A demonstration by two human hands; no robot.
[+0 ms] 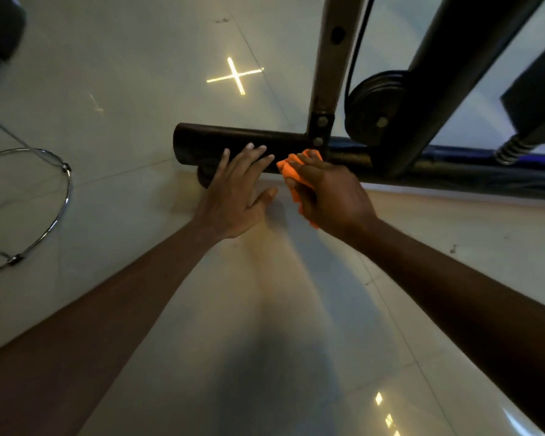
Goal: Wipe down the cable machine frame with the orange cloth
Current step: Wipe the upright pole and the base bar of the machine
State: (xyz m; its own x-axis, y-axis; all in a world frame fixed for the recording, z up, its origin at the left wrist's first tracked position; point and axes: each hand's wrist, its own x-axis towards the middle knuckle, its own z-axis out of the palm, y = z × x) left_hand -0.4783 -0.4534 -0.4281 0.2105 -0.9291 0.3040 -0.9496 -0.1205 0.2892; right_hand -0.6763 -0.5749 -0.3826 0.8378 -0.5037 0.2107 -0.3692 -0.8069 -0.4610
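The cable machine frame's black base bar lies across the glossy floor, its left end free. A pale upright post is bolted to it at the middle. My right hand grips a bunched orange cloth and presses it against the bar just below the bolted joint. My left hand rests on the bar to the left of the cloth, fingers straight and spread, thumb off the bar.
A black pulley wheel with a cable sits behind the bar, beside a slanted black strut. A coil spring is at the right. A chrome ring base stands on the floor at left. Light-coloured tiles lie beneath my arms.
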